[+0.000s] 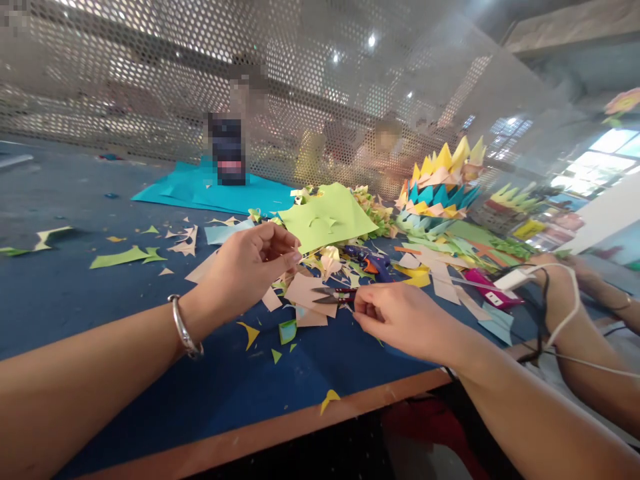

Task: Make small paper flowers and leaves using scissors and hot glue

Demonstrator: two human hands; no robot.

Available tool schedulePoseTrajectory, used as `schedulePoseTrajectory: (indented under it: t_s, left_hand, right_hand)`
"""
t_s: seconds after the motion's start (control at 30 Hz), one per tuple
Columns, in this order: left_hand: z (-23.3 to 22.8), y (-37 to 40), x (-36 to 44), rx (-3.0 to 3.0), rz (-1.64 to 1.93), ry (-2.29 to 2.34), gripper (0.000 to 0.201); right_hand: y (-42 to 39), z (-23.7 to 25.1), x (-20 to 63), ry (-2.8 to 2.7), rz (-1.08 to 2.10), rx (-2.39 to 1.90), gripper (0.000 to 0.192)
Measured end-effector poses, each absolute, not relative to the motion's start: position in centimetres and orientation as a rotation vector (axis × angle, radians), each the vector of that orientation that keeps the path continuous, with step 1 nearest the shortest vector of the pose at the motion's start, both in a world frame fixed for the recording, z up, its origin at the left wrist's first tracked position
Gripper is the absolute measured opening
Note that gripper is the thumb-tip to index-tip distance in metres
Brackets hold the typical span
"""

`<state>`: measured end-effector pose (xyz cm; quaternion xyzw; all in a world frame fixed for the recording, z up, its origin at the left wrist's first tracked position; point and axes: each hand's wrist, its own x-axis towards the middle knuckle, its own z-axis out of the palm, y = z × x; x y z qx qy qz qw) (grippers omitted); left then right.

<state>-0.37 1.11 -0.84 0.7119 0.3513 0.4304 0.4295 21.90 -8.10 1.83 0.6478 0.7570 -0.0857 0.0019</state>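
My left hand point(250, 267), with a silver bangle on the wrist, pinches the near corner of a light green paper sheet point(327, 217) that is lifted over the scrap pile. My right hand point(395, 320) rests low on the blue table point(150, 313) with its fingertips pinched together. They sit right beside the handles of small scissors point(334, 297), which lie on pink paper pieces point(307, 293). I cannot tell whether anything is between those fingertips.
A purple and orange glue gun point(371, 261) lies behind the scissors. A layered paper crown point(440, 187) stands at the back right and a teal sheet point(210, 190) lies at the back. Another person's arm point(580, 293), a white cable and a pink device point(493, 292) are at the right. A perforated screen point(150, 80) closes the far side.
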Motion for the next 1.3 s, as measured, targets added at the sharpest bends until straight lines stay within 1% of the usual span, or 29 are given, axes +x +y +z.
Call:
schedulePoseTrajectory:
  t_s: [0.13,0.23,0.37,0.47,0.6,0.73,0.87,1.0,1.13,1.3]
  left_hand:
    - [-0.3,-0.7,0.1,1.887,0.987,0.694,0.013]
    - [0.1,-2.4,0.3,2.105,0.829,0.535,0.007]
    - [0.3,-3.2,0.1,2.422,0.608,0.410,0.013]
    - [0.0,-2.9,0.1,2.568,0.529,0.386,0.015]
    - [-0.4,-2.5,0.2,2.625,0.499,0.445,0.018]
    - [-0.5,-2.6,0.3,2.648,0.481,0.462,0.018]
    - [-0.4,-2.7,0.3,2.675,0.465,0.477,0.019]
    - [-0.2,-2.4,0.4,2.675,0.428,0.537,0.020]
    - [-0.1,-1.9,0.3,2.650,0.465,0.562,0.018]
    - [-0.3,-1.8,0.2,2.605,0.508,0.562,0.017]
  right_hand:
    - [-8.3,1.4,22.0,2.407,-0.281,2.090,0.010]
    - [-8.2,1.1,21.9,2.410,-0.232,2.108,0.007]
    - [-8.4,0.8,21.7,2.380,-0.173,2.135,0.007]
    - [-8.8,0.9,21.8,2.381,-0.168,2.151,0.007]
    - [-9.0,0.9,22.2,2.427,-0.196,2.147,0.007]
    - [-8.8,0.6,22.3,2.461,-0.180,2.083,0.012]
    - [-8.7,0.6,21.9,2.421,-0.138,2.104,0.007]
    - [-9.2,1.1,21.9,2.396,-0.113,2.142,0.007]
    - [-10.3,1.8,23.0,2.525,-0.125,2.241,0.009]
    - [-11.9,2.6,25.2,2.738,-0.060,2.431,0.009]
